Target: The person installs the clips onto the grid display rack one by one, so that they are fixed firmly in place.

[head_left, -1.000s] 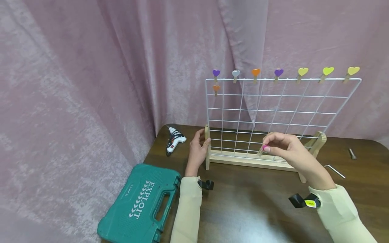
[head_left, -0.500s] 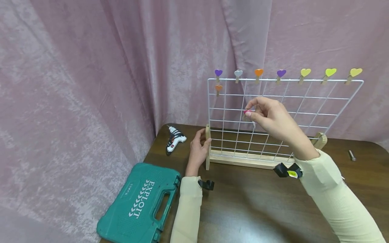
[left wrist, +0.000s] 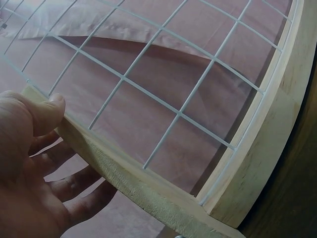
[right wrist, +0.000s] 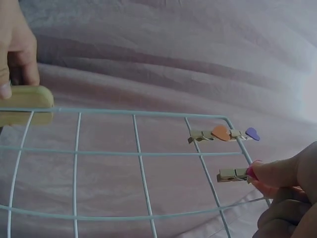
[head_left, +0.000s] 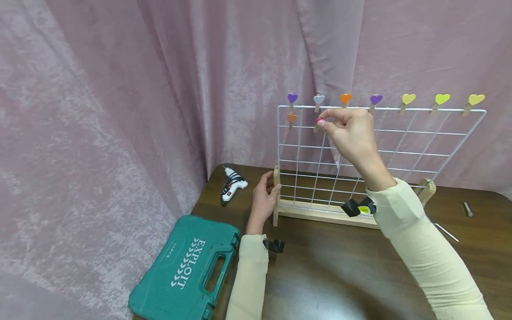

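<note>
My right hand (head_left: pixel 352 133) pinches a small wooden clothespin (right wrist: pixel 233 174) by its pink heart end between thumb and fingers. The clothespin is at the second wire row of a white wire grid (head_left: pixel 372 130), right of a clothespin with an orange heart (head_left: pixel 292 119). Along the top wire sit several heart clothespins in purple, white, orange and yellow, among them a purple heart (head_left: pixel 293 98) at the left corner. My left hand (head_left: pixel 264 200) grips the left wooden upright (left wrist: pixel 114 173) of the grid's stand, thumb in front and fingers behind.
A green tool case (head_left: pixel 186 266) lies at the left of the brown table (head_left: pixel 312 275), with a white glue gun (head_left: pixel 233 186) behind it. On the right lie a hex key (head_left: pixel 446 232) and a metal bolt (head_left: pixel 468 209). A pink curtain (head_left: pixel 240 80) hangs behind.
My right hand has risen from low in front of the grid, up and leftward with the pink-heart clothespin, to the second row. My left hand keeps its grip on the upright.
</note>
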Available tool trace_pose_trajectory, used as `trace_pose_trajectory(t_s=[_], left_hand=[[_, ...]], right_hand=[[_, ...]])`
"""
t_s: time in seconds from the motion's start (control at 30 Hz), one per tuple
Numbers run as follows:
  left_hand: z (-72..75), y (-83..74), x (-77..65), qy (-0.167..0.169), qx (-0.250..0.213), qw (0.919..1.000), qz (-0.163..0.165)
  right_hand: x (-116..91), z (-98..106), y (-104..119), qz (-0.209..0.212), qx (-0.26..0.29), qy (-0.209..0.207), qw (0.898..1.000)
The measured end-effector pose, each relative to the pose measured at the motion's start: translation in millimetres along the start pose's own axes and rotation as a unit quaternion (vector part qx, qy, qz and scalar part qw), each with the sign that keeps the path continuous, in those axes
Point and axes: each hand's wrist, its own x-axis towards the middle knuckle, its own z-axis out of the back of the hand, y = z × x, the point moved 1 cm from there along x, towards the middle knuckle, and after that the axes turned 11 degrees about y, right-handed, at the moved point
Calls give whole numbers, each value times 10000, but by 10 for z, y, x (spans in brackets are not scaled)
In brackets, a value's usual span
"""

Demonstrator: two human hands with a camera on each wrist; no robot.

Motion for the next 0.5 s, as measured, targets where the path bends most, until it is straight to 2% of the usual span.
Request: trace_pose_trajectory(t_s=[0.1,0.33,0.5], left_hand=[[2,-63,-13,-20,100,9999,0],[-42,281,67,-5,125,9999,42],[-43,323,66,-44,127,9999,41]], right_hand=[[17,-10,-9,-42,44,-233,9997],[46,-50,-9,-127,-80,-444,9989],[56,-87,4,-48,-284,-581,9979]])
